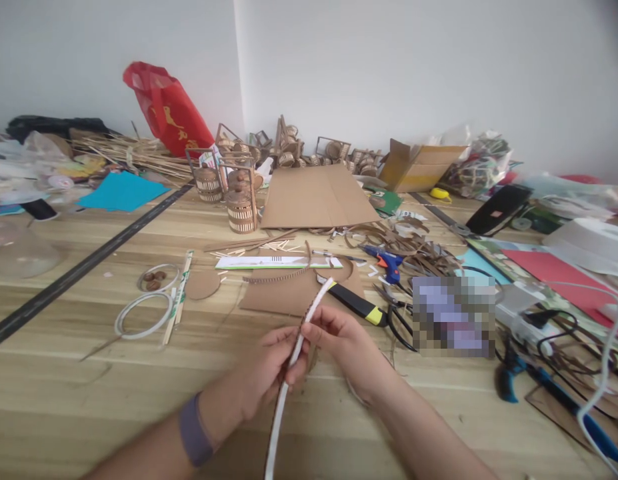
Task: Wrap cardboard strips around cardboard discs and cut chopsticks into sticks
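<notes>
A long, narrow strip (273, 433), white on its face and brown along the edge, slants up from the bottom of the view. My left hand (261, 370) pinches it near its middle, fingers closed. Just above, my right hand (347, 343) grips the same strip between thumb and fingers. Beyond the hands lie a brown cardboard sheet (269, 299), a black-and-yellow utility knife (356, 303) and a curved corrugated strip (271, 277). Two white rings (126, 330) rest to the left, the farther one around several small brown pieces (153, 280).
A blue glue gun (390, 263), scissors (401, 320) and a heap of brown strips (413, 243) lie at right. Small tiered wooden baskets (241, 210) stand behind, beside a large cardboard sheet (316, 197). A blue-handled tool (563, 397) and cables lie far right.
</notes>
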### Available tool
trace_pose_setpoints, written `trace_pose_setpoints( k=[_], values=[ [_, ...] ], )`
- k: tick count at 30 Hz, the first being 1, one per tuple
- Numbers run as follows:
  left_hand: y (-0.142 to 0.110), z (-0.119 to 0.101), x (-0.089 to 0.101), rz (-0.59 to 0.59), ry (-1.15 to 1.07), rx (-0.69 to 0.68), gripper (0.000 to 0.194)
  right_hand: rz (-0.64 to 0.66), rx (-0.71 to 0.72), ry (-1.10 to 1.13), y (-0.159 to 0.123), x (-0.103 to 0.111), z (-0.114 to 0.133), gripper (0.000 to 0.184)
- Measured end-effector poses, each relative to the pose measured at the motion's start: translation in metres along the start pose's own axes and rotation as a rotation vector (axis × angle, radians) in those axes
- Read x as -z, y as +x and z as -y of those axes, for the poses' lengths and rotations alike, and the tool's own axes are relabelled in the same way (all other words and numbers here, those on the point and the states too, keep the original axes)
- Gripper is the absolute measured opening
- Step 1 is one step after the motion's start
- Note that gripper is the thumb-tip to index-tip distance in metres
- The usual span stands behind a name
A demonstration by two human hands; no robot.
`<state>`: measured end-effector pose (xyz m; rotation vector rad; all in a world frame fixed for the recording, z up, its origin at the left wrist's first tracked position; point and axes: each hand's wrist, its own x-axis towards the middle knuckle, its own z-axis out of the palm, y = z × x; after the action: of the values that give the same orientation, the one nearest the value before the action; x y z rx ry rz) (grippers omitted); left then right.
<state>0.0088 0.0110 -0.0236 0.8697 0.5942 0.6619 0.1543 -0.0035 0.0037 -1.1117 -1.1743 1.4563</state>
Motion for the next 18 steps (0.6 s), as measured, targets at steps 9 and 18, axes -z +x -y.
trace_pose_setpoints(
  k=[9, 18],
  values=[
    [-0.005, -0.007, -0.004, -0.074, 0.122, 0.001, 0.050, -0.067, 0.051, -0.071, 0.002, 0.005, -0.015, 0.043],
    [-0.002, -0.010, -0.001, -0.155, 0.110, 0.004, 0.042, -0.316, 0.232, -0.358, -0.012, 0.016, -0.004, 0.037]
  ],
)
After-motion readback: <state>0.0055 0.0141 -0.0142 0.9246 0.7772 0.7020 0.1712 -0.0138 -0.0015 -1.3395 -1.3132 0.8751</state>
